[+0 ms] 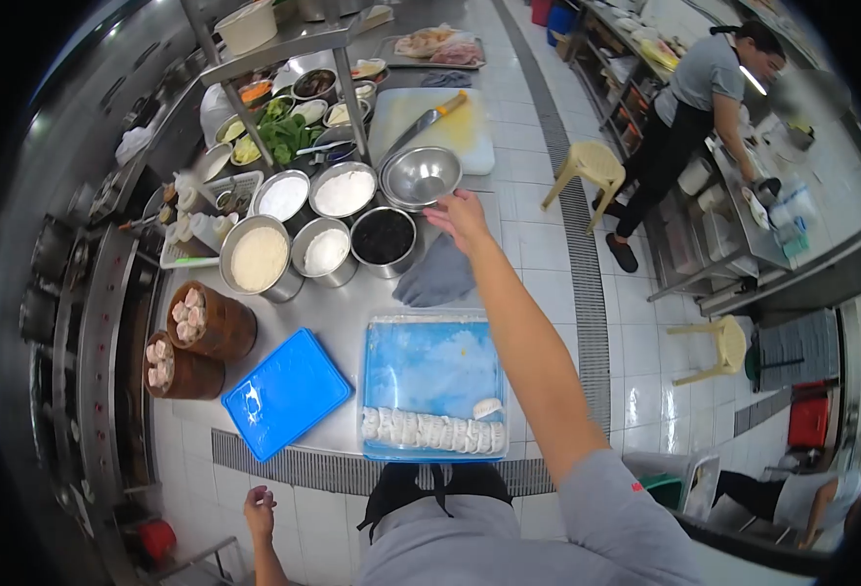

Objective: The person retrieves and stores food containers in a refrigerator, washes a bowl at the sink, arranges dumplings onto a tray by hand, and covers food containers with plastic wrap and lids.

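My right hand [461, 223] reaches out over the steel table, its fingers closed on the near rim of a shiny metal bowl [421, 176]. Down at the lower left, away from the table, hangs my left hand [259, 510], loosely curled with nothing visible in it. In front of my body lies a clear-blue tray [430, 361]. A row of white, pleated dumpling-like pieces [432, 431] fills its near edge, and one single piece [487, 408] sits just above the row's right end. Left of the tray rests a blue plastic lid or tray [287, 395], set at an angle.
Steel pots of white powder [344, 189] and a dark-filled pot [383, 235] stand behind the tray, beside a grey cloth [437, 273]. A knife [426, 125] lies on the cutting board [479, 146]. Bamboo steamers [218, 330] stand left. A co-worker [709, 93] bends over another counter.
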{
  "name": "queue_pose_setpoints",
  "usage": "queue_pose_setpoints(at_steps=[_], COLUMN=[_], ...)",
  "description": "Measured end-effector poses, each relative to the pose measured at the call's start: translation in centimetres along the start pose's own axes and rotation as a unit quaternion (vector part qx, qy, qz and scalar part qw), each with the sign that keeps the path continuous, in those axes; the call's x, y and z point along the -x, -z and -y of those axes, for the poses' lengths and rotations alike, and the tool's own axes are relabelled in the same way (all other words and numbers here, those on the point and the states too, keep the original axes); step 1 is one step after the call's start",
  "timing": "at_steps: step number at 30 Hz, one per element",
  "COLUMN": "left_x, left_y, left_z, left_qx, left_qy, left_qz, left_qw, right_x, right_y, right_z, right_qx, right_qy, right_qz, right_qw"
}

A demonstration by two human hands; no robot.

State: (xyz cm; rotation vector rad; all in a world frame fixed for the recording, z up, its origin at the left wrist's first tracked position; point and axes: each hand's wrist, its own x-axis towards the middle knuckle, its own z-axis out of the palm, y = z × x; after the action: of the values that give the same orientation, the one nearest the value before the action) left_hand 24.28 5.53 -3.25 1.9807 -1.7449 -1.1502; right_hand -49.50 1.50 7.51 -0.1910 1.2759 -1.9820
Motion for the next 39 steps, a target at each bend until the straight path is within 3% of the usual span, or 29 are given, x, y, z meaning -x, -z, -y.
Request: queue_pose_setpoints(at_steps=[3, 4, 5, 7, 8, 10, 12, 14, 16, 18, 20, 22, 24, 26, 28, 29, 31, 32, 34, 36, 37, 38, 39], left_x=[2.3, 2.6, 2.5, 1.1, 0.1, -2.1, -4.2, -5.4, -7.7, -10.1, -11.4, -12.5, -14.2, -15.0, -16.1, -16.4, -15.6, -14.7, -14.6, -15.5, -15.7, -14.3, -14.5], left_y=[-1.5, -1.7, -1.6, -1.3, -1.2, -0.9, -0.4, 0.1, 0.1, -0.1, -0.3, 0.1, -1.0, -0.8, -1.1, -1.2, -1.4, -1.3, -1.4, -2.8, -3.2, -3.0, -3.2], left_z=[-1.1, -1.0, -1.3, -2.9, -4.1, -6.5, -8.7, -11.9, -12.0, -13.0, -13.3, -12.5, -12.5, -12.8, -11.5, -11.1, -12.0, -12.3, -12.2, -10.0, -9.5, -11.5, -11.3], left_qx=[0.026, 0.038, 0.045, 0.078, 0.102, 0.146, 0.148, 0.090, 0.066, 0.042, 0.028, 0.064, 0.142, 0.152, 0.113, 0.113, 0.129, 0.142, 0.128, 0.113, 0.088, 0.149, 0.171], left_qy=[0.024, 0.017, 0.008, 0.002, 0.003, 0.002, -0.067, -0.060, -0.083, -0.114, -0.094, -0.094, -0.094, -0.109, -0.105, -0.114, -0.112, -0.095, -0.083, -0.137, -0.130, -0.120, -0.119], left_qz=[-0.013, -0.020, -0.033, -0.061, -0.075, -0.094, -0.074, -0.061, -0.069, -0.066, -0.042, -0.006, 0.061, 0.097, 0.066, 0.075, 0.112, 0.127, 0.131, 0.100, 0.084, 0.104, 0.112], left_qw=[0.999, 0.999, 0.998, 0.995, 0.992, 0.985, 0.984, 0.992, 0.992, 0.990, 0.994, 0.994, 0.984, 0.978, 0.986, 0.984, 0.979, 0.977, 0.979, 0.979, 0.984, 0.976, 0.972], right_x=[1.4, 2.3, 3.1, 4.5, 4.4, 3.6, 1.7, 2.1, 6.8, 9.9, 12.5, 14.1, 13.6, 12.2, 10.7, 11.3, 13.7, 13.8, 14.2, 13.0, 11.3, 9.2, 9.1], right_y=[1.5, 2.8, 3.8, 6.3, 7.9, 10.3, 12.5, 9.9, 5.8, 2.1, -1.8, -6.2, -9.2, -11.6, -13.0, -13.5, -15.0, -14.9, -15.1, -14.8, -14.0, -13.2, -12.8], right_z=[-0.2, -0.4, -0.5, -1.9, -3.5, -6.8, -7.6, -7.7, -4.3, -5.5, -8.6, -11.7, -16.7, -20.8, -24.1, -23.6, -22.1, -22.1, -22.6, -24.3, -25.0, -27.8, -28.1], right_qx=[0.097, 0.212, 0.323, 0.524, 0.525, 0.725, 0.715, 0.702, 0.774, 0.651, 0.548, 0.558, 0.552, 0.641, 0.673, 0.682, 0.641, 0.643, 0.626, 0.622, 0.619, 0.653, 0.653], right_qy=[0.022, 0.063, 0.108, 0.098, 0.097, 0.122, 0.105, 0.095, 0.148, 0.194, 0.151, 0.170, 0.157, 0.160, 0.103, 0.103, -0.007, -0.009, 0.055, 0.073, 0.093, 0.158, 0.176], right_qz=[-0.064, -0.056, -0.044, 0.037, 0.048, 0.171, 0.200, 0.224, 0.188, 0.213, 0.294, 0.339, 0.328, 0.323, 0.333, 0.311, 0.224, 0.218, 0.162, 0.196, 0.221, 0.249, 0.248], right_qw=[0.993, 0.974, 0.939, 0.845, 0.844, 0.655, 0.662, 0.669, 0.586, 0.703, 0.768, 0.738, 0.750, 0.678, 0.652, 0.654, 0.734, 0.734, 0.761, 0.754, 0.748, 0.697, 0.694])
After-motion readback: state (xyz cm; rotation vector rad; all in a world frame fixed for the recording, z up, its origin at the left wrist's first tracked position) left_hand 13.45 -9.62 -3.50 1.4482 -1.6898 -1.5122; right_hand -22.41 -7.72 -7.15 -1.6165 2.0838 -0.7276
